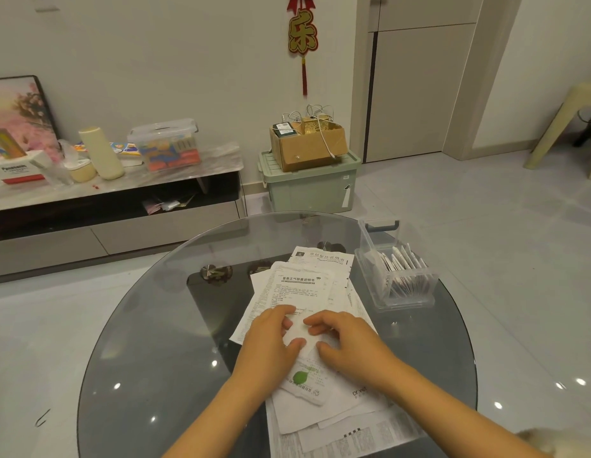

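Pinching white slip (300, 333), left grip (269, 342), right grip (350, 342); long axis near-far

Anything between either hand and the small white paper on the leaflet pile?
Nothing visible. The small white paper lies on top of the leaflet pile, and the left hand and right hand hold it by its left and right edges.

Round glass table (148, 342), right side: clear plastic bin (373, 241), sachets (403, 264) standing on edge in its near end. Floor by far wall: green storage box (307, 193), cardboard box (309, 150) on its lid, white cables (317, 115) spilling out. Left: low cabinet (175, 175) bearing a clear lidded container (165, 147), cream bottle (100, 152), framed picture (16, 114). Wall: red ornament (302, 31). Far right: plastic stool (565, 123).
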{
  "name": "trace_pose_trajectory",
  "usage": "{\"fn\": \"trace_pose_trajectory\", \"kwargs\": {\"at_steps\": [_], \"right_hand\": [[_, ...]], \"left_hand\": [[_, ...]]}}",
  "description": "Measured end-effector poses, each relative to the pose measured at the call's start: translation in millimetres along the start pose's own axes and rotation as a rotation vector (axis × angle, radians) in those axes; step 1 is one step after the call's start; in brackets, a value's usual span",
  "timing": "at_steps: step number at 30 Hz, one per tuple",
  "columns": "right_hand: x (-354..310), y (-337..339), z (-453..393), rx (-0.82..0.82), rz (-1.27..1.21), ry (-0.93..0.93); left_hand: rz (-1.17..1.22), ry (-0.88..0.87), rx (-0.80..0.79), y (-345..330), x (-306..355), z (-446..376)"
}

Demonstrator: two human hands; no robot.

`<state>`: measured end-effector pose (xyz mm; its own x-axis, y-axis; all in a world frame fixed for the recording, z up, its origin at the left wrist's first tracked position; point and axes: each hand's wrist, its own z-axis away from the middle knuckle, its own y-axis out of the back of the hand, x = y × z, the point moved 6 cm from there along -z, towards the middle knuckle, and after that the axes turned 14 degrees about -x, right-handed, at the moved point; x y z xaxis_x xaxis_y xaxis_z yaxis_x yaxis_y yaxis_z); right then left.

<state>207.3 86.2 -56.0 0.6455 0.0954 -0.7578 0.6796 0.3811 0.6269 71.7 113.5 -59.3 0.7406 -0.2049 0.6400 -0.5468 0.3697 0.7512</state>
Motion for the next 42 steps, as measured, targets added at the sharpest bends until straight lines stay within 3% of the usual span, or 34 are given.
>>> {"fn": "trace_pose_trajectory", "kwargs": {"at_steps": [5,11,19,36,39,42], "right_hand": [[0,3,4,0.033,-0.02,0.005],[-3,21,10,0.234,-0.098,0.022],[-12,41,28,0.322,-0.453,0.082],[4,116,60,0.717,-0.5,0.097],[15,135,64,0.805,-0.39,0.029],[23,152,68,0.861,-0.219,-0.056]], "left_hand": [[0.134,0.046,0.026,2,1,2],[0.494,0.075,0.1,12,4,6],[0.859,-0.005,0.133,16,34,17],[0.94,-0.106,0.043,5,125,-40],[0.903,-0.164,0.01,1,138,-55],[0.719,-0.181,0.008,-4,146,-72]]}}
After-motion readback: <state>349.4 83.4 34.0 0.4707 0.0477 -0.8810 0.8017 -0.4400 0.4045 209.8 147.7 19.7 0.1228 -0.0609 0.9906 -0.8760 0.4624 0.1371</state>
